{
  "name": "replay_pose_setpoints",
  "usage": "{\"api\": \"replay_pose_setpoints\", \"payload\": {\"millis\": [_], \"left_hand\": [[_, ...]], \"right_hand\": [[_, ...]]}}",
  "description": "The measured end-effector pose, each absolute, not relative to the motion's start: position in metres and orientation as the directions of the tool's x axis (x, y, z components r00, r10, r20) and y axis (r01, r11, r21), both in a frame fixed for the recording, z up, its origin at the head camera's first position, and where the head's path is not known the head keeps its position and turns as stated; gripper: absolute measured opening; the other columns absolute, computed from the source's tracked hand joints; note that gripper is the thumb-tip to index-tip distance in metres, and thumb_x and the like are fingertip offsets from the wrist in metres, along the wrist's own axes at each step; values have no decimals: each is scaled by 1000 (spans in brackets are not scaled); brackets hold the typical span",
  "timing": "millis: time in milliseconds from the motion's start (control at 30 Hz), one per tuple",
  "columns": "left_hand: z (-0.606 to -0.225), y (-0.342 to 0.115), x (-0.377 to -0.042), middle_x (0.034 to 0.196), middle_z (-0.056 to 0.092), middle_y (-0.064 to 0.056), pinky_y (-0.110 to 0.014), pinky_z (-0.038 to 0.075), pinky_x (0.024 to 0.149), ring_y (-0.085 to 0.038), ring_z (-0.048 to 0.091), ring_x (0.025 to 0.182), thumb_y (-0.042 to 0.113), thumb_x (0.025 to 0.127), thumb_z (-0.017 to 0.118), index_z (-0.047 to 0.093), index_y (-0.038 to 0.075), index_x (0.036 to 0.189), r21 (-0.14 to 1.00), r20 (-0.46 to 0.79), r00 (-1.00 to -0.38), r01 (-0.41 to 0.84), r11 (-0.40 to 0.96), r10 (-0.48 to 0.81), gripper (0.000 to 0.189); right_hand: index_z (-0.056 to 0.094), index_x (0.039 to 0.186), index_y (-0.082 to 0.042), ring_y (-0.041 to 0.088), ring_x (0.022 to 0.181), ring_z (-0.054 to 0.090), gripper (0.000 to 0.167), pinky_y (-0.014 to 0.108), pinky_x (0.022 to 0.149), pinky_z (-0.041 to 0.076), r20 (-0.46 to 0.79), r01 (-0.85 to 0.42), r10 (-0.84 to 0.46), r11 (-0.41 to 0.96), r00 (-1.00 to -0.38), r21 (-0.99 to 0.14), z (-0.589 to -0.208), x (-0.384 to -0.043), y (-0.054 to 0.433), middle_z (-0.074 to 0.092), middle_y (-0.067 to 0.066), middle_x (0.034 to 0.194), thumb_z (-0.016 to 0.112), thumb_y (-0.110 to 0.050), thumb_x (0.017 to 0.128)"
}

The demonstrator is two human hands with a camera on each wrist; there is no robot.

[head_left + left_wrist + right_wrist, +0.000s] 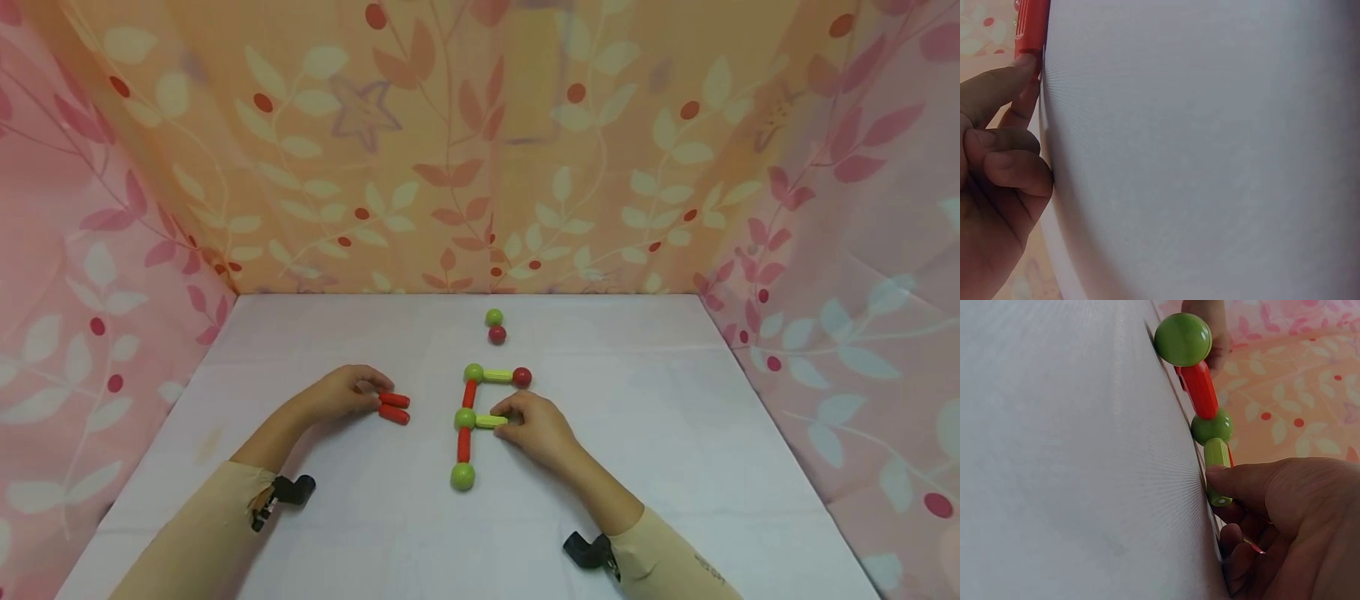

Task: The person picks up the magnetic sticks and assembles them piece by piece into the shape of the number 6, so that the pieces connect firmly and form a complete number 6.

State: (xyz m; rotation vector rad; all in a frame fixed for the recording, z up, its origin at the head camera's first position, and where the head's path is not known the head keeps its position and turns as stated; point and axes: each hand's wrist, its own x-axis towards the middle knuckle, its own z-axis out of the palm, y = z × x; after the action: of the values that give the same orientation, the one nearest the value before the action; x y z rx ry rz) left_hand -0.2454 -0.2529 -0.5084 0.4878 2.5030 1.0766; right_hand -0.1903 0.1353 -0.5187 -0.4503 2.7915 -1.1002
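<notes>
So the right hand (538,427) has its grip clamped on the lower green stick (491,422), thumb and finger pinching near its free end, with the other end against the middle green ball (465,418). Can't tell how deep that joint goes, and that's my main worry: a push at an angle could swing the red column sticks (464,444) out of line or pop one loose, since no hand braces the ball's other side. The bottom green ball (462,476) hangs on by one stick, so I'd guess a hard twist drags it along too. Watch the knuckles as well, they're just below the upper green stick (498,376) and its red ball (522,377); a careless lift might bump that branch. The left hand (348,392) is off to the side, grip pinched on the end of at least one of two loose red sticks (393,414); they're close together, so moving one could knock the other. The two loose balls (497,335) could roll if the surface (637,350) gets jolted.
</notes>
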Motion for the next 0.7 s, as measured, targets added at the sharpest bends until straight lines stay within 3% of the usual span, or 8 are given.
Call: {"api": "replay_pose_setpoints", "payload": {"millis": [267,533,700], "left_hand": [[-507,-252,-244,123,68,-8,-35,50,82,-24,58,102,9,94,71,72,13,119,744,-209,-873,150,651,440,25],[-490,-240,-231,131,65,-4,-39,52,86,-30,55,117,23,96,72,72,23,121,738,-183,-927,91,669,328,24],[-483,-216,-212,124,68,-4,-35,51,75,-27,61,97,23,95,73,73,25,117,786,-210,-930,25,618,303,22]], "right_hand": [[77,104,-27,11,81,54,21,30,73,45,25,-258,-326,697,-945,-669,-519,-188,134,65,-15,97,84,-22,85],[77,104,-26,10,81,53,21,30,75,44,33,-266,-329,696,-944,-666,-516,-187,134,66,-15,98,84,-21,85],[77,103,-26,11,82,53,21,31,74,45,30,-255,-318,696,-947,-671,-515,-188,134,67,-14,99,84,-20,85]]}}
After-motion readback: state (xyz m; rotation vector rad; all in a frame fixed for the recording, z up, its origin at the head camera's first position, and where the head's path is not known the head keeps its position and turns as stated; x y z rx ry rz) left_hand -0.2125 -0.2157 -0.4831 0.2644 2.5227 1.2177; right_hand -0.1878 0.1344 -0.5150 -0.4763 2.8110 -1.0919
